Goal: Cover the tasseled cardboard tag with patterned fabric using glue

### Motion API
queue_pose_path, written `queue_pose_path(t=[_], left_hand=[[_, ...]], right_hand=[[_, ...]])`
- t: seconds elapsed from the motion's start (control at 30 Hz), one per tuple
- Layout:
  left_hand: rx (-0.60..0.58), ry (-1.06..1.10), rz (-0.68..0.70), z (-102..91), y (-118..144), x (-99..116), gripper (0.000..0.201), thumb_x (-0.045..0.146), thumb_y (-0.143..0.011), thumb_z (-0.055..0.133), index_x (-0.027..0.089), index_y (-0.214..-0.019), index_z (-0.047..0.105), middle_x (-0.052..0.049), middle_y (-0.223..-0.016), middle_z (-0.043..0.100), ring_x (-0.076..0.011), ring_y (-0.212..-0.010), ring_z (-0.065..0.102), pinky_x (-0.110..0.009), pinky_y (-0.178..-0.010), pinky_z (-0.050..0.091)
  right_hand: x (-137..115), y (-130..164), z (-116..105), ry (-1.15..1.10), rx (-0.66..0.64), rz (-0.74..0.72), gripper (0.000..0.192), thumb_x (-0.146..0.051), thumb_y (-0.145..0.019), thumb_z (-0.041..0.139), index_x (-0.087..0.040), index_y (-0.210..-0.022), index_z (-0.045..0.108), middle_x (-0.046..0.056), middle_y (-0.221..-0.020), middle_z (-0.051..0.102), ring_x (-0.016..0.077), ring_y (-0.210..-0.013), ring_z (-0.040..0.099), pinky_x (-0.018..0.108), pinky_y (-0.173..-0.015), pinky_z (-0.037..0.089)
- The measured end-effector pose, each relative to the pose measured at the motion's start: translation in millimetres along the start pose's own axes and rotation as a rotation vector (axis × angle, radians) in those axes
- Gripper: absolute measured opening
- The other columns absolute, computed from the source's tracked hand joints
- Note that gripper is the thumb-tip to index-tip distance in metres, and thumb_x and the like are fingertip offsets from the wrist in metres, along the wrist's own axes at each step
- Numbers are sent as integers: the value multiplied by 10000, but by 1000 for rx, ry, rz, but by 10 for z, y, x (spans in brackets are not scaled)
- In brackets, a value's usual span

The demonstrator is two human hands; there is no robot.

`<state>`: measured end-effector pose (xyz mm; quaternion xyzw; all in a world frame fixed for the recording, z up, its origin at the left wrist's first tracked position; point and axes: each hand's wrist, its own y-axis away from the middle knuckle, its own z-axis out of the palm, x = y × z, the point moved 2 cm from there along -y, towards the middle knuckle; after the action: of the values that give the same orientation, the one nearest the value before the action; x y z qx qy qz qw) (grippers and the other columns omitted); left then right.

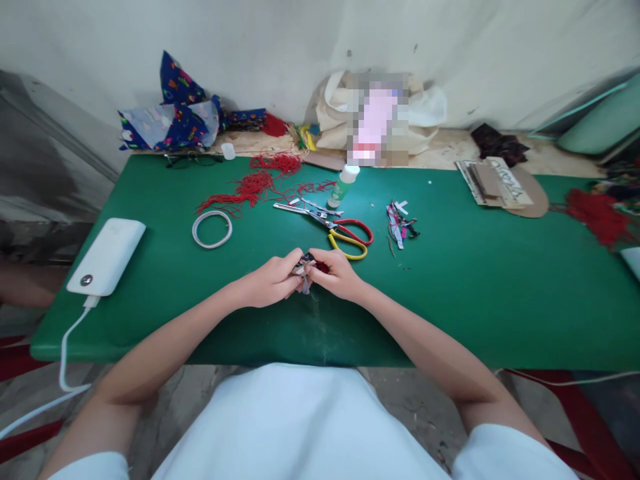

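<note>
While left hand (270, 280) and right hand (336, 275) pinch it between them over the near side of the green table (475, 287), the small multicoloured bundle (305, 267) is mostly covered, shape unclear; pink item (376, 123) pixelated, can't tell if inside cream bag (330, 113) or in front; glue stick (341, 191) capped, contents hidden

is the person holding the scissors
No, the scissors lie on the green table, while the left hand and right hand grip a small multicoloured item.
</note>
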<state>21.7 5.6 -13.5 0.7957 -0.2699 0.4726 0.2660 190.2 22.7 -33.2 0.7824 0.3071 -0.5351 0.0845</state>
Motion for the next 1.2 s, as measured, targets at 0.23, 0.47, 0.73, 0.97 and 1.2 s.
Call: queue_pose_path(t=[0.23,0.47,0.73,0.97,1.2], left_hand=[[61,-63,-10,11,-13,25,130,157,-887,399,235,-856,300,59,-676,560,-125,-629,563,-237,-630,388],[73,-121,-26,45,-19,-24,116,171,-891,374,239,-857,286,52,-674,530,-131,-603,522,-242,-609,372],[48,-154,-39,75,-29,-35,105,153,-879,355,235,-872,290,27,-714,541,-131,-598,511,-241,-590,378],[44,-157,-55,83,-39,-44,118,142,-874,351,236,-869,281,30,-699,546,-126,-590,514,-233,-593,391],[46,-161,-63,83,-36,-55,110,148,-881,350,236,-876,285,26,-709,558,-131,-609,531,-234,-598,395]], right_hand=[[28,-16,2,-66,14,25,208,-331,-835,579,-173,-712,521,-56,-596,488,73,-553,397,203,-538,318],[34,-7,14,-143,-18,85,185,-315,-841,591,-173,-739,529,-26,-643,591,100,-593,516,219,-585,394],[15,-18,24,-124,-34,90,211,-306,-836,597,-185,-703,487,-51,-590,546,86,-546,480,207,-558,360],[21,-13,40,-28,6,76,213,-277,-802,601,-192,-677,451,-73,-550,468,72,-528,374,204,-531,292],[33,-14,47,-50,-1,89,206,-278,-809,599,-191,-683,462,-62,-569,523,77,-538,435,202,-541,328]])
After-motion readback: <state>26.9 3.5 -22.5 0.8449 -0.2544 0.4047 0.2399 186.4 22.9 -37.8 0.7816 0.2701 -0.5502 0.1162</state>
